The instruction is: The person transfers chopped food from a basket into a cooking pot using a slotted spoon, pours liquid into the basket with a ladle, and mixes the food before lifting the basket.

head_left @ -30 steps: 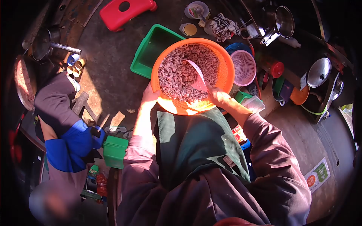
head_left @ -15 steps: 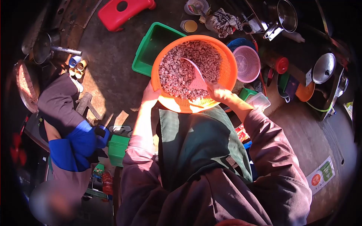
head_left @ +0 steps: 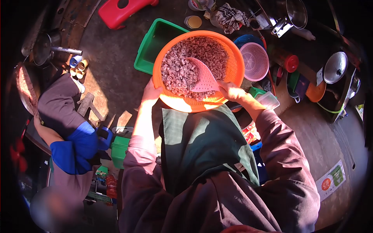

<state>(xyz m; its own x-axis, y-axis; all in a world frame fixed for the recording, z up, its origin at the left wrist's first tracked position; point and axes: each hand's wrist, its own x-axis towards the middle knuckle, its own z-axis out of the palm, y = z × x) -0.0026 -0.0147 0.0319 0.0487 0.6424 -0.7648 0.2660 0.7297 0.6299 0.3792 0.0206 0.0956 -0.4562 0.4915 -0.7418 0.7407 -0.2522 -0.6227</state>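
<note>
My left hand (head_left: 151, 93) is closed on the near left rim of an orange plastic colander (head_left: 238, 62). A heap of small pinkish-purple pieces (head_left: 175, 73), many of them ring-shaped, fills much of it; I cannot make out what they are. In my right hand (head_left: 232, 92), at the colander's near right side, is the handle of a pink perforated scoop (head_left: 206, 80). The scoop's blade slants across the heap, its tip pointing up and left. Sunlight falls on both hands and the colander's near wall.
A green tub (head_left: 142, 58) stands behind the colander on the left, and a pink basket (head_left: 254, 62) on the right. Farther off are a red plastic stool (head_left: 116, 17) and a lidded pot (head_left: 335, 68). At left, a co-worker in blue (head_left: 77, 147) touches a large round pan (head_left: 25, 85).
The scoop has turned in my right hand, so its holed blade now shows broader. The colander has shifted slightly up and left. The co-worker's hand has come to the round pan's edge.
</note>
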